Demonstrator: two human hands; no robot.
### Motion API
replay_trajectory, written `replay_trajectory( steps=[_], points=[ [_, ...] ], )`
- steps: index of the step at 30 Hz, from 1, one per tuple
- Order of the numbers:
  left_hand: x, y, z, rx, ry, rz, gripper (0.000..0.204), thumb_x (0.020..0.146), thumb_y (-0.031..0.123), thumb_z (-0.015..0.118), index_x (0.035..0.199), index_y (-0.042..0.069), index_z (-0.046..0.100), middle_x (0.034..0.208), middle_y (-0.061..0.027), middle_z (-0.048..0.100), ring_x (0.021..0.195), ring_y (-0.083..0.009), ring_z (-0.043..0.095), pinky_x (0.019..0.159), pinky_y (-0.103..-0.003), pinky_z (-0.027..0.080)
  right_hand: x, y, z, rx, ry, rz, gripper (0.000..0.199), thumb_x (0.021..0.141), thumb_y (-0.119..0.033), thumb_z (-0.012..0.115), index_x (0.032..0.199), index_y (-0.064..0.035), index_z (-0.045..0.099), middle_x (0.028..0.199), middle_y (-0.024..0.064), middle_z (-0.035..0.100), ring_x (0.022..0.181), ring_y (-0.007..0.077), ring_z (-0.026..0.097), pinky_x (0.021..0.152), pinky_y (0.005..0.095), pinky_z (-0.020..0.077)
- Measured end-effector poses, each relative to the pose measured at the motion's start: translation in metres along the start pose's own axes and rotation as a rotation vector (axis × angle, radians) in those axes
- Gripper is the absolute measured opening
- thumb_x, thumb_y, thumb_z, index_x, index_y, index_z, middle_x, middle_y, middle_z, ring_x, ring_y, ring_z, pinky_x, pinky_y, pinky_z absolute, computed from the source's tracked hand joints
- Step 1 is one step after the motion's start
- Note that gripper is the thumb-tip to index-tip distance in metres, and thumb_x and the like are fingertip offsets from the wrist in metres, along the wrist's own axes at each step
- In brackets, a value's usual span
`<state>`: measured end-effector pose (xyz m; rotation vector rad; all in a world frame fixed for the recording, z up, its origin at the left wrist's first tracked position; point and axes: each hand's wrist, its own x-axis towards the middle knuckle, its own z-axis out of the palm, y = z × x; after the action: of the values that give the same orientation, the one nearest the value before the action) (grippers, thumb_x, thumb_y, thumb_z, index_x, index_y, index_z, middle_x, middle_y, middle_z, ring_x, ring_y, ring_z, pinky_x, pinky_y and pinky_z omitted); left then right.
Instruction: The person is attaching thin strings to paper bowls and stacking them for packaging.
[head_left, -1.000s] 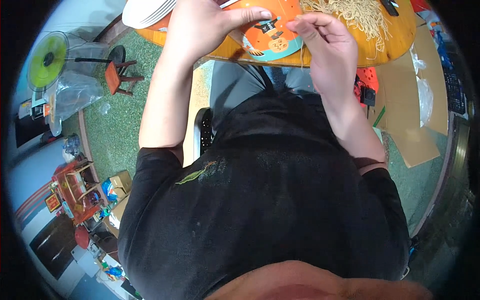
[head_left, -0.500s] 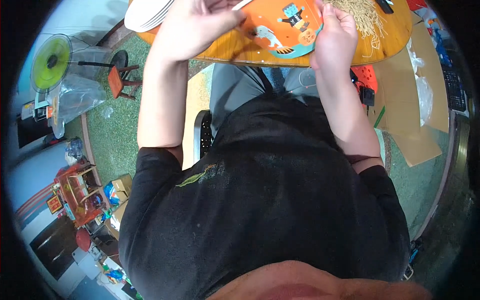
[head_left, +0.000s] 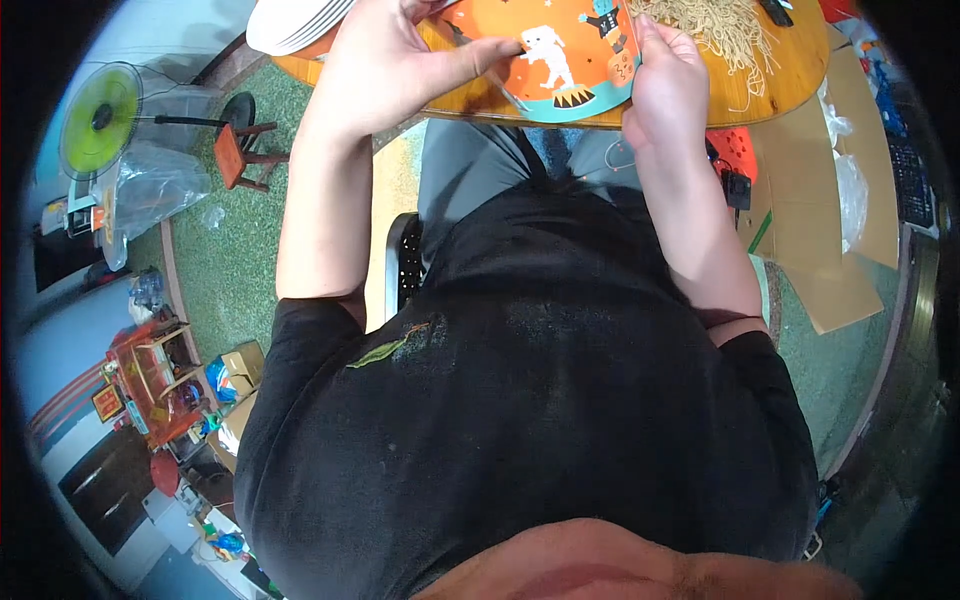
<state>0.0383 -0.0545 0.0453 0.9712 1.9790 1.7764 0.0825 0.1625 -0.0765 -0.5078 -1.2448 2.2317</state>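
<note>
Above the near edge of the wooden table (head_left: 795, 85) is an orange printed card (head_left: 580, 55) with a curved teal border and cartoon figures. My left hand (head_left: 385, 75) is at the card's left side, its thumb reaching across the printed face; its other fingers are partly cut off by the top of the view. At the right edge of the card, my right hand (head_left: 668, 80) pinches it between thumb and fingers. Just beyond the right hand lies a loose heap of beige strings (head_left: 715, 35). The card's far part runs out of view.
White stacked plates or trays (head_left: 292, 25) sit at the table's left. A dark object (head_left: 776, 12) lies by the strings. Flattened cardboard (head_left: 800, 190) and a red perforated item (head_left: 737, 152) are at the right. On the left stand a small wooden stool (head_left: 232, 158) and a green fan (head_left: 100, 118).
The card has turned so that its white figure faces me more fully. My left thumb has moved onto the printed face, while my right hand keeps its pinch and has barely shifted.
</note>
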Motion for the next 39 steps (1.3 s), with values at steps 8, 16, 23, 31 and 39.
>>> replay_trajectory(
  steps=[8, 16, 23, 31, 39],
  points=[
    [0.007, -0.012, -0.012, 0.033, 0.022, -0.056, 0.029, 0.085, 0.000, 0.082, 0.109, -0.002, 0.066, 0.099, -0.0053, 0.073, 0.088, -0.0100, 0.068, 0.079, -0.025, 0.056, 0.001, -0.010, 0.000, -0.079, 0.002, 0.193, 0.014, 0.107, -0.016, 0.058, 0.107, -0.0022, 0.061, 0.100, 0.0082, 0.073, 0.088, 0.0131, 0.070, 0.079, 0.0308, 0.0585],
    [0.003, -0.023, -0.009, -0.087, 0.152, 0.013, 0.027, 0.086, 0.002, 0.083, 0.107, -0.002, 0.065, 0.098, -0.0053, 0.073, 0.086, -0.0107, 0.067, 0.075, -0.026, 0.055, 0.004, -0.011, -0.011, -0.064, -0.112, 0.242, 0.014, 0.106, -0.017, 0.057, 0.104, -0.0040, 0.062, 0.097, 0.0064, 0.072, 0.087, 0.0130, 0.070, 0.079, 0.0305, 0.0579],
    [0.000, -0.007, -0.007, -0.093, 0.105, 0.029, 0.041, 0.085, -0.009, 0.079, 0.123, -0.006, 0.065, 0.109, -0.0099, 0.074, 0.100, -0.0149, 0.069, 0.090, -0.029, 0.055, 0.010, -0.022, -0.012, -0.067, -0.081, 0.316, 0.013, 0.105, -0.014, 0.057, 0.112, -0.0022, 0.060, 0.100, 0.0094, 0.072, 0.092, 0.0156, 0.070, 0.086, 0.0327, 0.0575],
    [0.035, -0.069, -0.011, -0.616, -0.210, 0.576, 0.025, 0.086, -0.013, 0.074, 0.107, -0.002, 0.065, 0.105, -0.0096, 0.073, 0.096, -0.0140, 0.070, 0.086, -0.028, 0.056, -0.002, -0.011, -0.011, -0.176, -0.312, -0.512, 0.005, 0.106, -0.005, 0.054, 0.102, -0.0027, 0.054, 0.135, 0.0216, 0.065, 0.118, 0.0174, 0.063, 0.097, 0.0278, 0.0494],
    [0.025, -0.010, 0.012, -0.191, 0.074, -0.137, 0.021, 0.088, -0.013, 0.069, 0.099, 0.002, 0.059, 0.096, -0.0041, 0.068, 0.085, -0.0099, 0.063, 0.079, -0.025, 0.051, -0.019, -0.021, 0.020, -0.481, -0.331, -0.662, 0.011, 0.097, 0.004, 0.061, 0.099, 0.0016, 0.050, 0.138, 0.0310, 0.057, 0.118, 0.0311, 0.062, 0.105, 0.0401, 0.0441]
  ],
)
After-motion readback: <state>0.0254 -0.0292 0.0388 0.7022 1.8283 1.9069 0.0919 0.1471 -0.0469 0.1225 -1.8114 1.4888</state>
